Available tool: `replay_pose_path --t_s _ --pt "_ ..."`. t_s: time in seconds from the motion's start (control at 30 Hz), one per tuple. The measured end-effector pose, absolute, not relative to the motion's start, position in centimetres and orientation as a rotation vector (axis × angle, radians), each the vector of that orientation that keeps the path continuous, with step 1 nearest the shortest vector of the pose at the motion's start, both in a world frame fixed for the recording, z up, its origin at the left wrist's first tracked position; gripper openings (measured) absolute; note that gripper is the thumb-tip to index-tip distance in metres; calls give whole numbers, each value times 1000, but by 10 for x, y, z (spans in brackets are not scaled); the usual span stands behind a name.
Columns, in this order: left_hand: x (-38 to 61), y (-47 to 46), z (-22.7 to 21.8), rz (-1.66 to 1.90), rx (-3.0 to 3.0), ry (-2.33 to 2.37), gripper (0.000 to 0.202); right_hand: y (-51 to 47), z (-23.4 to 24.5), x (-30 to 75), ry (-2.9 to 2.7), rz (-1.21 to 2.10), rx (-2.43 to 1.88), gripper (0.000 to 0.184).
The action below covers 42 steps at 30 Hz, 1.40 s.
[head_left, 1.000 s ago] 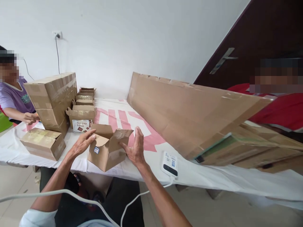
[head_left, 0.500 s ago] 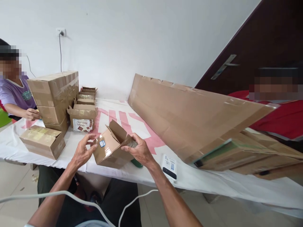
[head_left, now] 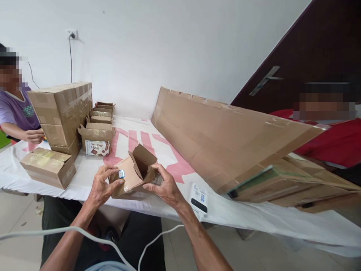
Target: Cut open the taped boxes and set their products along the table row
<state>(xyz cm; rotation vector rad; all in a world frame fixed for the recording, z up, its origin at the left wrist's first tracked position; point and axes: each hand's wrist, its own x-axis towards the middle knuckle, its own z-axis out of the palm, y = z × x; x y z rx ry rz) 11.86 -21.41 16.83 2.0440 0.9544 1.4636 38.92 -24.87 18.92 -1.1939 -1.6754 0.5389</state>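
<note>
Across a white-clothed table (head_left: 87, 171), a small brown carton (head_left: 132, 176) lies tilted at the near edge, flaps raised (a blue-edged sticker (head_left: 121, 174) marks it). Forearms angled inward, the left hand (head_left: 102, 185) and right hand (head_left: 167, 186) pinch its opposite sides.

In the foreground we are counting one left hand (head_left: 102, 185), one right hand (head_left: 167, 185) and one handheld box (head_left: 130, 176); around them, one lone taped box (head_left: 47, 167), one white device (head_left: 199, 197), one long cardboard panel (head_left: 225, 135), one wall socket (head_left: 71, 34), one door handle (head_left: 264, 81), one purple-shirted person (head_left: 21, 109) and one red-shirted person (head_left: 332, 139). We are leaving the overlapping stacked boxes (head_left: 58, 109) uncounted.
</note>
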Motion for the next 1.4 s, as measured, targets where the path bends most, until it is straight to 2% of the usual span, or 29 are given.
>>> replay_pose_path --t_s 0.1,0.33,0.77,1.1,1.4 --pt "117 -213 166 1443 2031 961 23 -248 178 383 -1731 487 -1188 74" --pt "114 -210 169 1390 2030 923 19 -248 152 376 -1826 578 -1155 78" --pt "115 -207 173 1365 2090 899 14 -249 156 380 -1837 728 -1096 76" --pt "106 -207 183 1167 2151 958 32 -249 161 381 -1883 727 -1090 74" --pt "106 -207 185 1190 2092 907 24 -250 163 379 -1875 713 -1095 75"
